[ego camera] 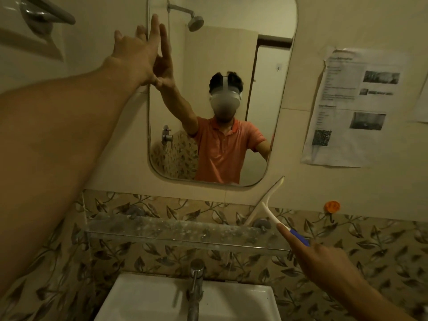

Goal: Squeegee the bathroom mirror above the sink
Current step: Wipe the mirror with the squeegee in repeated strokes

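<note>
left hand [136, 56]: up high at the left edge of the mirror [220, 47]. The fingers are straight with the tips on the glass right by the rim, and the thumb sticks out to the side. Its reflection meets it fingertip to fingertip.

right hand [324, 258]: low on the right, gripping the blue end of the squeegee [266, 206]. The index finger lies straight along the handle, pointing toward the blade.

squeegee: white T-shape with a blue grip. It's off the glass, just below and right of the mirror's bottom-right corner. The blade is tilted, with the upper tip near that corner and the lower tip down by the glass shelf [176, 230]. I can't tell if the blade touches the wall.

mirror: tall with rounded corners, on the cream wall above the sink [148, 302]. It reflects a person in an orange polo wearing a head-mounted camera, plus a shower head and a wall valve.

glass shelf: runs across between mirror and sink, cloudy and spotty, held on metal pegs.

sink: white, bottom centre, with a chrome tap [195, 286] at the back edge.

leaf-pattern tiles [115, 258]: a band behind the shelf and around the sink.

paper sheet [352, 107]: printed and wrinkled, stuck to the wall right of the mirror. The text is too blurry to read.

orange blob [332, 206]: small and round, on the wall right of the squeegee. No idea what it is.

towel rail [48, 13]: chrome, in the top-left corner.
</note>
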Demonstrator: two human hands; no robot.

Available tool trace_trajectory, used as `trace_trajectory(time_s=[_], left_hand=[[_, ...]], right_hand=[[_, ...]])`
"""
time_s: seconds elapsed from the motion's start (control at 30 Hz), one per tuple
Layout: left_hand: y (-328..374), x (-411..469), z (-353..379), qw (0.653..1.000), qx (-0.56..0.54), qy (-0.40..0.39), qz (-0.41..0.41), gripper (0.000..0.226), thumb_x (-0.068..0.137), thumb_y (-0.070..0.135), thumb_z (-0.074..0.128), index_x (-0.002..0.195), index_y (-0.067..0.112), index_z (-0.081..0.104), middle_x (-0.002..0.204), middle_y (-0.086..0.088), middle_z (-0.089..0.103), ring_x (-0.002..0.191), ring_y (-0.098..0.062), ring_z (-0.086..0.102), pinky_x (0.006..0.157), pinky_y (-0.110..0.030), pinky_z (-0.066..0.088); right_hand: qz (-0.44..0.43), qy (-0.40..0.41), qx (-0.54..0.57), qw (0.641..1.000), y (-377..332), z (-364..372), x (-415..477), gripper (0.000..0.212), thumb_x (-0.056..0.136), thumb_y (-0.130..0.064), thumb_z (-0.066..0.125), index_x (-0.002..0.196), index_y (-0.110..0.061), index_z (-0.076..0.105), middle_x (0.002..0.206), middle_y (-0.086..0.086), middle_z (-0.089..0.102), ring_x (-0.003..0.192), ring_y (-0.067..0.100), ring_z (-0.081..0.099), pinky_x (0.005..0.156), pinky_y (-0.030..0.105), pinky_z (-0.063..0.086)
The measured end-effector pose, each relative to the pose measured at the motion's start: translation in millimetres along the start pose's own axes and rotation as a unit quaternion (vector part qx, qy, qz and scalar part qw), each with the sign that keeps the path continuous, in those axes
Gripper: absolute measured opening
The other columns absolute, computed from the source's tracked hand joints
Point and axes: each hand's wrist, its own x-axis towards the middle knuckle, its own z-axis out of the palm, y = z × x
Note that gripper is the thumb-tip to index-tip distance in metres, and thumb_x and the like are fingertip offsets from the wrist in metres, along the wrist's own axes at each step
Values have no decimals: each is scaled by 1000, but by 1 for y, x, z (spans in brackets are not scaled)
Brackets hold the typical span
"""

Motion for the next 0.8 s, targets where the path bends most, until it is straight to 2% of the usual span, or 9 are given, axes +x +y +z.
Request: trace_trajectory(time_s=[0.07, 0.17, 0.3, 0.37, 0.43, 0.5, 0.6, 0.7, 0.8], left_hand=[[1, -2, -7, 997, 7, -65, -31, 142, 68, 44, 90, 153, 34, -24, 164, -20, 16, 141, -57, 29, 114, -70, 21], [5, -5, -18, 996, 10, -89, -20, 142, 72, 43, 88, 153, 32, -28, 166, -21, 9, 144, -54, 23, 114, -69, 22], [10, -9, -31, 993, 56, -103, 0, 141, 74, 46, 85, 154, 21, -28, 162, -28, 15, 142, -47, 35, 119, -62, 17], [10, -12, -35, 993, 58, -107, 5, 140, 76, 45, 85, 154, 20, -29, 162, -28, 16, 140, -46, 39, 118, -61, 18], [9, -15, -36, 993, 48, -107, 7, 139, 76, 42, 85, 155, 19, -28, 163, -26, 16, 140, -45, 38, 118, -61, 18], [7, -20, -35, 994, 28, -109, 7, 137, 78, 39, 84, 154, 18, -28, 164, -24, 13, 141, -43, 38, 119, -61, 17], [5, -23, -37, 995, -6, -102, 9, 133, 83, 35, 80, 153, 20, -31, 166, -21, 12, 139, -42, 42, 118, -62, 16], [1, -26, -36, 993, -50, -110, -7, 133, 83, 32, 81, 152, 25, -33, 167, -17, 10, 135, -44, 46, 117, -64, 15], [-4, -32, -36, 986, -108, -127, -19, 134, 83, 34, 81, 151, 28, -34, 168, -13, 5, 144, -40, 36, 118, -67, 11]], right_hand=[[15, -13, 1, 1000, 1, -6, -14, 96, 106, -45, 41, 134, -49, -51, 78, -11, 49, 51, 3, 42, 46, 15, 29], [50, -30, 14, 998, -3, -18, -35, 80, 107, -51, 24, 135, -44, -50, 70, -10, 45, 50, 6, 42, 45, 17, 28], [115, -7, 21, 993, -17, -27, -59, 69, 106, -54, 16, 143, -42, -42, 67, -8, 50, 47, 9, 42, 41, 20, 31], [144, 13, 35, 989, -29, -28, -69, 68, 106, -53, 17, 145, -41, -37, 73, -9, 58, 49, 10, 44, 46, 20, 36], [176, 42, 63, 981, -40, -31, -73, 69, 106, -51, 22, 149, -40, -29, 77, -8, 66, 55, 10, 55, 55, 20, 45], [200, 75, 115, 970, -52, -37, -71, 72, 105, -49, 31, 152, -41, -23, 73, -6, 69, 59, 12, 63, 57, 23, 51], [192, 108, 202, 954, -79, -64, -57, 77, 105, -43, 40, 152, -51, -20, 61, -7, 62, 54, 11, 62, 49, 21, 49], [157, 188, 247, 938, -104, -101, -34, 77, 104, -38, 44, 154, -56, -12, 52, -9, 53, 42, 12, 53, 38, 22, 39], [128, 263, 266, 919, -125, -135, -9, 77, 104, -36, 42, 149, -64, -13, 50, -8, 50, 38, 12, 48, 36, 26, 40]])
